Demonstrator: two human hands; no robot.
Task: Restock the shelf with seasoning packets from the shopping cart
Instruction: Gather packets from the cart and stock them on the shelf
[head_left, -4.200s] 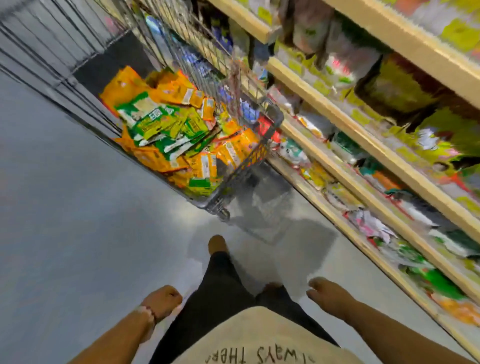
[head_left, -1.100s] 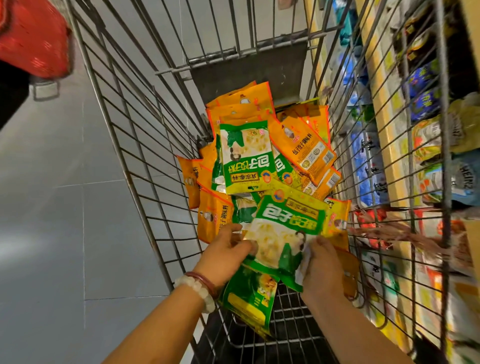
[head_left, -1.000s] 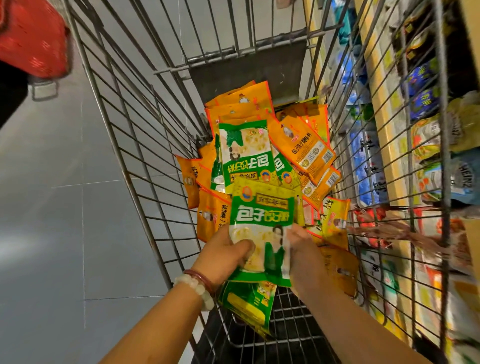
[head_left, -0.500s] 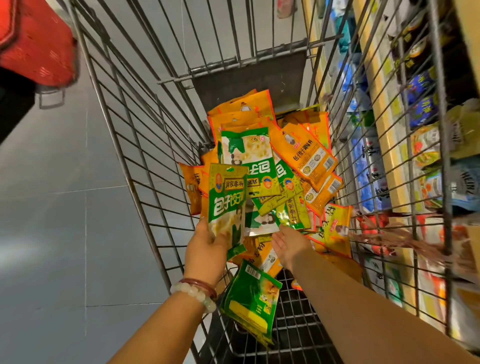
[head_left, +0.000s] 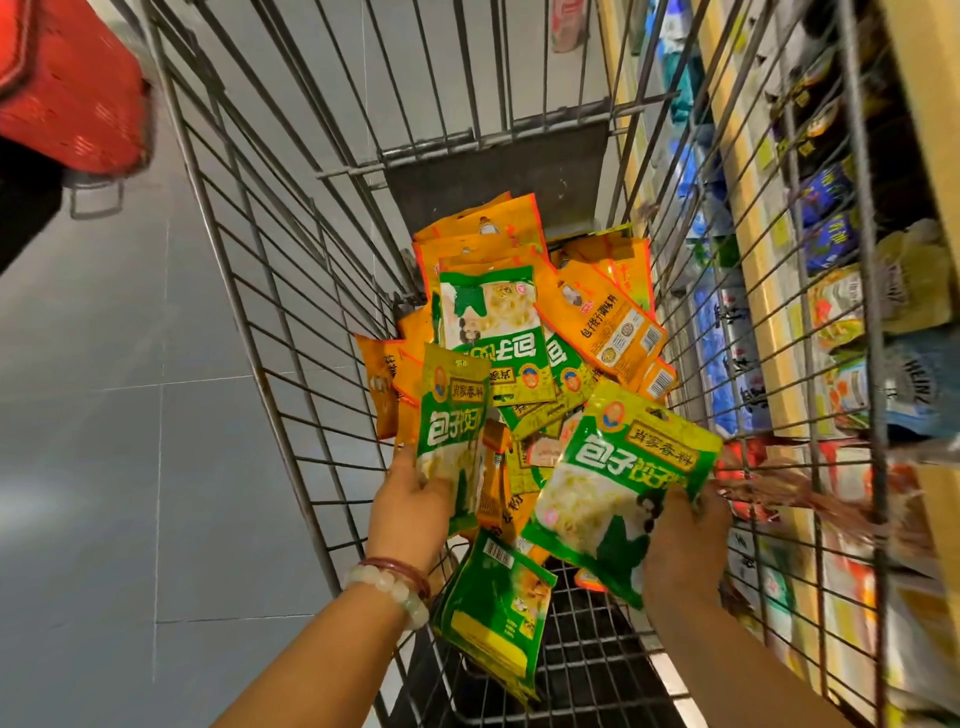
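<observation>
- The left hand (head_left: 410, 501) grips one green packet (head_left: 453, 415) upright, fingers curled round its lower edge, likely to keep it clear of the pile.
- The right hand (head_left: 678, 540) pinches a second green packet (head_left: 623, 478) by its bottom corner.
- More seasoning packets (head_left: 524, 291) lie heaped in the cart (head_left: 291, 291).
- The cart's wire walls hem both hands; the way out is upward, toward the shelf (head_left: 753, 249) on the right.

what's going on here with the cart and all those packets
A person is leaning over a wire shopping cart and picking out seasoning packets. The left hand grips one green packet upright, and the right hand holds a second green packet by its lower edge. More green and orange packets lie piled in the cart. The stocked shelf stands just beyond the cart's right side; nothing has been placed there yet.
</observation>
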